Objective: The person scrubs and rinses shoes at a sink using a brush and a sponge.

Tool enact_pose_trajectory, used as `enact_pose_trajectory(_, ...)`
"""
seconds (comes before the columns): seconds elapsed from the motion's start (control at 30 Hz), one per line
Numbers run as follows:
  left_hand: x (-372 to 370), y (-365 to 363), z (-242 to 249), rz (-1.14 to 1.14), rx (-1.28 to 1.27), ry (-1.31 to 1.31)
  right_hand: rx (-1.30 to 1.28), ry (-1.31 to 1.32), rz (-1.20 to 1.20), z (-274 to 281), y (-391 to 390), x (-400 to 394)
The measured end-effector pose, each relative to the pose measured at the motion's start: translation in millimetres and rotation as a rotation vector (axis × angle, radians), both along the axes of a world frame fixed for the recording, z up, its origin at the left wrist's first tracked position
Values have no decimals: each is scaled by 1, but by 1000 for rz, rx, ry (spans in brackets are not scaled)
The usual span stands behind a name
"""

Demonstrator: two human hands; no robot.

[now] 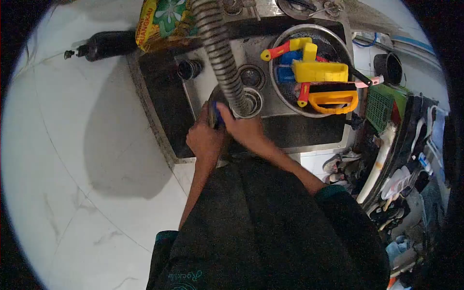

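Both hands meet over the metal machine top [270, 133]. The left hand [205, 137] and the right hand [244, 128] close together around a small dark and blue object [214, 115], just below the ribbed grey hose [220, 53]. Beyond the right hand stands a round metal tub [333, 36] holding yellow and red plastic tools [321, 72]. Beyond the left hand lies a black bottle [108, 44] on the white floor [72, 169].

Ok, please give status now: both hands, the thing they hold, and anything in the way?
Left hand and right hand both closed on small dark blue-edged object. Over machine panel. Corrugated hose hangs right beside hands.
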State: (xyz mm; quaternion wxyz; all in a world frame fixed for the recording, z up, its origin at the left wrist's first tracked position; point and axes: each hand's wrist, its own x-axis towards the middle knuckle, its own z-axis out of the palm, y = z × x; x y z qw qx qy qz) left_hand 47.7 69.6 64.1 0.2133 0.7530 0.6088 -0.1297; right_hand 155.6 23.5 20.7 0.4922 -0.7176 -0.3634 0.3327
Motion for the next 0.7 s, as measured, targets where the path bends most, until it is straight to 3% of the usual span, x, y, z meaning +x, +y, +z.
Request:
enact_pose_trajectory(0.1, 6, -2, 0, -15, -20, 9, -143, 336, -11, -27, 0, -4)
enact_pose_trajectory(0.17, 7, 8, 5, -2, -91, -59, -60, -205, -7, 25, 4, 4)
enact_pose_trajectory(0.27, -7, -8, 4, -41, -120, -258, -99, -221, 35, 28, 1, 9)
enact_pose_trajectory(0.4, 3, -7, -4, 26, -123, -331, -52, -456, -18, 51, -4, 8)
enact_pose_trajectory(0.47, 6, -9, -9, -46, 85, -405, -90, -460, 9, 42, 1, 12)
enact_pose_trajectory(0.53, 10, -14, -8, 64, -111, -297, -202, -383, 62, 34, 1, 16)
enact_pose_trajectory(0.6, 5, -14, -12, 49, -134, -304, -273, -378, 138, 36, -2, 17)
enact_pose_trajectory(0.67, 0, -8, -10, 56, -75, -382, -355, -143, 175, 51, -15, 14)
enact_pose_trajectory(0.7, -4, -9, -12, 39, -76, -374, -283, -304, 162, 43, -10, 13)
